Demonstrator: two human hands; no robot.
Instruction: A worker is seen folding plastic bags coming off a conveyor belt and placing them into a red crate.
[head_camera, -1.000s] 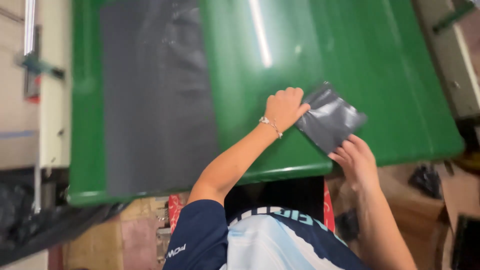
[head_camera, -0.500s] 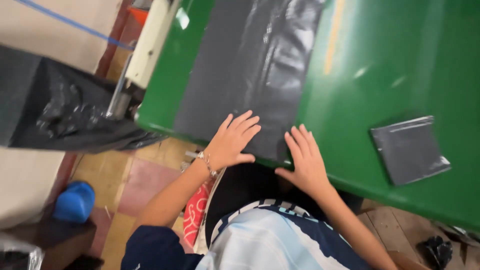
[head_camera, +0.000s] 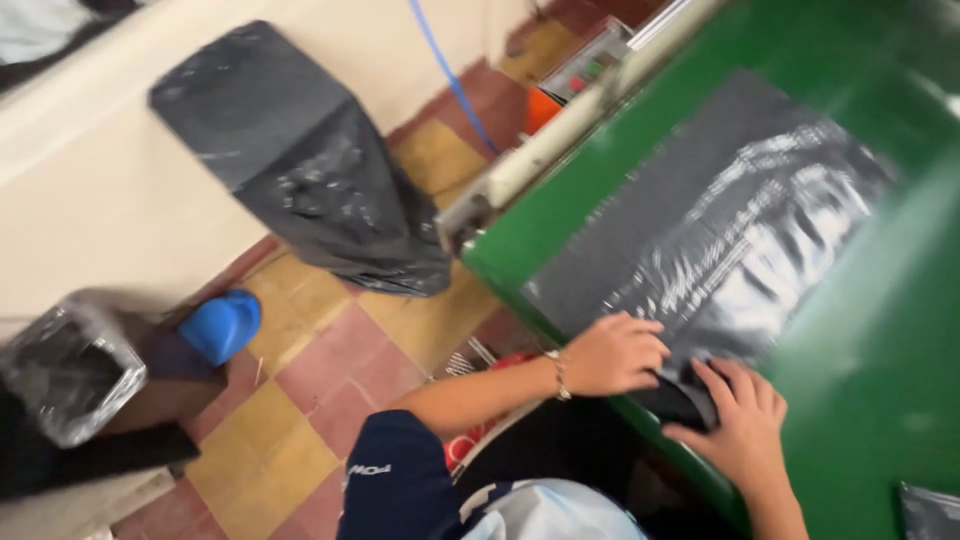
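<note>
Here, both of the person's hands meet at the near edge of a green table (head_camera: 880, 330), where a long sheet of dark grey plastic film (head_camera: 720, 230) lies flat along the tabletop, glossy and wrinkled where the light catches it. The left hand (head_camera: 615, 352), with a thin bracelet (head_camera: 556, 374) at its wrist, is curled down onto the near end of the sheet, fingers bent over its edge right at the lip of the table; it seems to be pinching the film, though the blur keeps the grip from being certain. The right hand (head_camera: 742, 425) sits just beside it, fingers spread and hooked over the same end of the film, where the plastic bunches into a dark fold between the two hands. A second piece of grey plastic (head_camera: 928, 512) shows at the bottom right corner of the table, well apart from the hands. Beyond the far end of the table stands a pale machine frame with a small control panel (head_camera: 590, 62). On the tiled floor (head_camera: 300, 370) to the left, a large black plastic bag (head_camera: 310, 160) leans by the cream wall, a blue cap-like object (head_camera: 222, 325) lies nearer, and a bin lined with clear plastic (head_camera: 65, 365) stands at the left edge.
</note>
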